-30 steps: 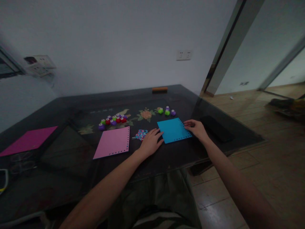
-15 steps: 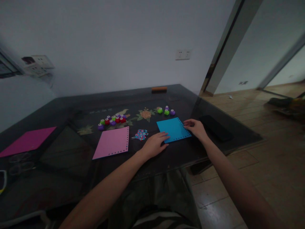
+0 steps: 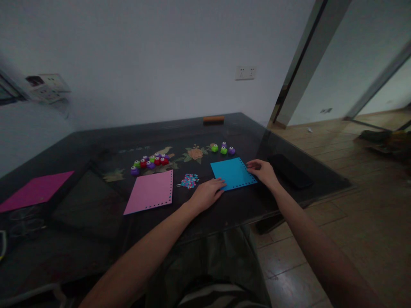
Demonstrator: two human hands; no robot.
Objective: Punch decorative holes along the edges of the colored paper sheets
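Note:
A blue paper square [image 3: 231, 172] with punched holes along its edges lies flat on the dark glass table [image 3: 96, 205]. My left hand [image 3: 207, 192] rests flat at its near left corner, fingertips on the paper. My right hand [image 3: 263, 170] touches the sheet's right edge with spread fingers. A small heap of coloured punched bits [image 3: 189, 181] lies just left of my left hand. A pink sheet [image 3: 151, 191] with holes along two edges lies further left.
A cluster of small punches [image 3: 150, 161] in red, green and purple sits behind the pink sheet; three more punches [image 3: 224, 149] sit behind the blue one. A magenta sheet [image 3: 35, 190] lies far left. A black flat object [image 3: 290, 170] lies right of my right hand. The table edge drops to tiled floor at right.
My left hand slid right along the blue sheet's near edge, then drew back slightly to its near left corner. My right hand stayed at the right edge.

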